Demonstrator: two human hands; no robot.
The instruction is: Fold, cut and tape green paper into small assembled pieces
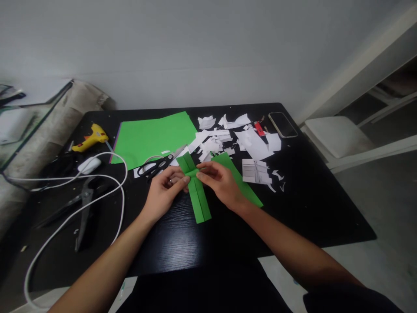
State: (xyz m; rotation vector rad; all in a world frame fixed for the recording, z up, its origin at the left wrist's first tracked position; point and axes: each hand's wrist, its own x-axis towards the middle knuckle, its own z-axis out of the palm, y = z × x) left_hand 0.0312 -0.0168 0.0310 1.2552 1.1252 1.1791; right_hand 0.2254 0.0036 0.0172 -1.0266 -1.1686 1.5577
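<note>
A folded green paper strip [200, 202] is held slantwise above the table, with creases along its length and a fold across its middle. My left hand [167, 187] pinches its left edge near that fold, thumb on top. From the other side, my right hand [221, 180] grips the same fold between thumb and fingers. Beneath my right hand lies another piece of green paper [249, 191]. Black-handled scissors [155, 167] rest just beyond my left hand, with their blades partly hidden.
On the black table [309, 204] lie green sheets [153, 134], white paper scraps [211, 143], a folded white paper piece [256, 171], a red lighter [259, 128] and a phone [282, 124]. To the left are a yellow glue gun [91, 138], large shears [85, 204] and a looping white cable [123, 208].
</note>
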